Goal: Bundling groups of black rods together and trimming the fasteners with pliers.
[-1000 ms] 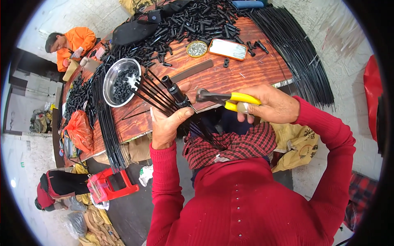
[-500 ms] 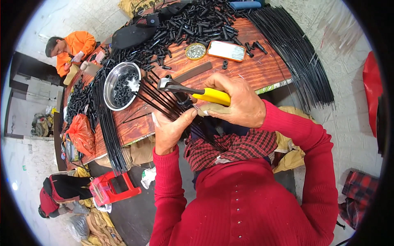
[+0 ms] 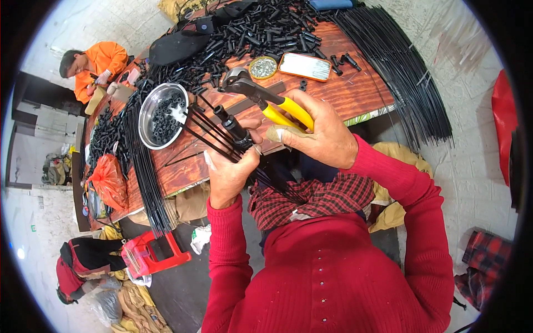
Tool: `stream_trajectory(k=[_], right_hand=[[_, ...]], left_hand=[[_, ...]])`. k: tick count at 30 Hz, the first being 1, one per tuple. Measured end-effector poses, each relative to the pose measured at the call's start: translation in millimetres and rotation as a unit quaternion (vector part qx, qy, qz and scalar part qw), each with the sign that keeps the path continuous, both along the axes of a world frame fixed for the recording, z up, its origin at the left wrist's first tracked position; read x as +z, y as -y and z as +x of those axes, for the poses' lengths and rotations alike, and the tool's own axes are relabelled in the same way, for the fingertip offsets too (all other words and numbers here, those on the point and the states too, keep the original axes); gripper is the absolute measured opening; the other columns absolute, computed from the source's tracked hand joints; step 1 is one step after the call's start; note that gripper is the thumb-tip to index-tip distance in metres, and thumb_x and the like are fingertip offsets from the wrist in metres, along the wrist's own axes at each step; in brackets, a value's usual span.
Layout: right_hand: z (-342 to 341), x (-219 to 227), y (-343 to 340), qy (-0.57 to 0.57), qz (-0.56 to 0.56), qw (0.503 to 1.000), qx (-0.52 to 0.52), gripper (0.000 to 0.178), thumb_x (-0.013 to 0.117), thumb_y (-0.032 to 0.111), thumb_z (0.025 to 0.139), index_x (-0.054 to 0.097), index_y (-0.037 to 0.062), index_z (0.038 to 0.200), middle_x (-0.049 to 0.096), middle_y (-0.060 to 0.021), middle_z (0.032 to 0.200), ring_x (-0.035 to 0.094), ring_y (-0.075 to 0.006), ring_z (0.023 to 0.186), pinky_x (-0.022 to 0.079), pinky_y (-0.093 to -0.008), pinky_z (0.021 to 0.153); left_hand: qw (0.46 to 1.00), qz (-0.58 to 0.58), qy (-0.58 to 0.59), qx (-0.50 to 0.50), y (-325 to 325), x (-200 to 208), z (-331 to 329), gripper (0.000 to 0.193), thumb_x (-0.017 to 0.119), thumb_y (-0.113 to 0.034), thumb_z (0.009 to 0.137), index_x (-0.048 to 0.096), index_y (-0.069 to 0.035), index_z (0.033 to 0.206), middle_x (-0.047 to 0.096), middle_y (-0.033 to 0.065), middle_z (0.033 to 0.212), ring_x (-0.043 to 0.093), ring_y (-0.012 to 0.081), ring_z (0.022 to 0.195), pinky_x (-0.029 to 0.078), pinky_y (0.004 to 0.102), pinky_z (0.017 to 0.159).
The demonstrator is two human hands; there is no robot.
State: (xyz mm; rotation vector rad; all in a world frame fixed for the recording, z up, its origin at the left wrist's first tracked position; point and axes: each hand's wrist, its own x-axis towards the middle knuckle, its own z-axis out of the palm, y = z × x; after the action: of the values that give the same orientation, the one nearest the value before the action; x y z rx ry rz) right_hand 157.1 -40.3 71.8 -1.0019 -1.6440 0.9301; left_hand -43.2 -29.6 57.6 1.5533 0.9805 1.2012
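Note:
My left hand (image 3: 230, 175) is closed around a bundle of thin black rods (image 3: 214, 133) and a black tubular plastic fitting (image 3: 236, 127) that points up and away from me. The rods run down toward my lap over a red checked cloth (image 3: 311, 202). My right hand (image 3: 325, 130) grips pliers (image 3: 272, 100) with yellow handles, their dark metal head tilted up to the left, above and apart from the fitting. A wrap covers part of the right thumb. Close to the rod tips stands a metal bowl (image 3: 143, 125) of small black rings.
Black fittings (image 3: 261, 36) pile across the wooden table (image 3: 355, 91). A round tin (image 3: 262, 67) of small metal pieces and a tray of pins (image 3: 305, 66) sit behind the pliers. Long black rods (image 3: 400, 66) lie at right. Two people work at left, near a red stool (image 3: 150, 255).
The pliers have lifted away from the fitting, and their handles have spread apart. The fitting now shows more fully in my left hand, which has barely moved.

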Motion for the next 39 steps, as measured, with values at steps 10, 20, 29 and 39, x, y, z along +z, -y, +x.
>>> stream_trajectory(k=[10,20,29,39], right_hand=[[4,-6,6,-0.023,-0.094,0.995,0.028,0.057,0.076,0.014,0.082,0.048,-0.0016,0.129,0.060,-0.0080,0.111,0.057,-0.0114,0.104,0.048,-0.0275,0.090],[-13,-6,6,-0.200,-0.133,0.968,0.071,0.049,0.070,0.009,0.084,0.051,0.0006,0.129,0.064,-0.0042,0.106,0.061,-0.0111,0.091,0.050,-0.0267,0.080],[-7,6,6,-0.208,-0.218,0.948,0.105,0.039,0.066,0.012,0.086,0.056,0.0012,0.123,0.064,-0.0026,0.099,0.056,-0.0060,0.076,0.045,-0.0215,0.065],[-3,-2,8,-0.206,-0.166,0.961,0.076,0.046,0.068,0.010,0.085,0.047,0.0014,0.125,0.062,-0.0052,0.102,0.061,-0.0101,0.090,0.051,-0.0258,0.078]], left_hand=[[0.998,-0.037,0.049,-0.015,0,-7,-2,0.035,0.076,-0.004,0.078,0.066,0.004,0.110,0.069,0.0065,0.091,0.064,0.0118,0.081,0.053,0.0269,0.074],[0.997,-0.034,0.044,-0.049,0,-2,-1,0.035,0.075,-0.002,0.078,0.065,0.004,0.111,0.069,0.0078,0.095,0.064,0.0133,0.086,0.052,0.0268,0.078],[0.996,-0.042,0.052,-0.060,-3,-9,-4,0.044,0.077,-0.006,0.078,0.064,0.003,0.119,0.068,0.0050,0.095,0.063,0.0128,0.086,0.052,0.0269,0.079],[0.995,-0.048,0.070,-0.050,-1,-5,4,0.047,0.079,-0.009,0.079,0.062,0.004,0.121,0.068,0.0051,0.093,0.064,0.0126,0.084,0.052,0.0268,0.078]])
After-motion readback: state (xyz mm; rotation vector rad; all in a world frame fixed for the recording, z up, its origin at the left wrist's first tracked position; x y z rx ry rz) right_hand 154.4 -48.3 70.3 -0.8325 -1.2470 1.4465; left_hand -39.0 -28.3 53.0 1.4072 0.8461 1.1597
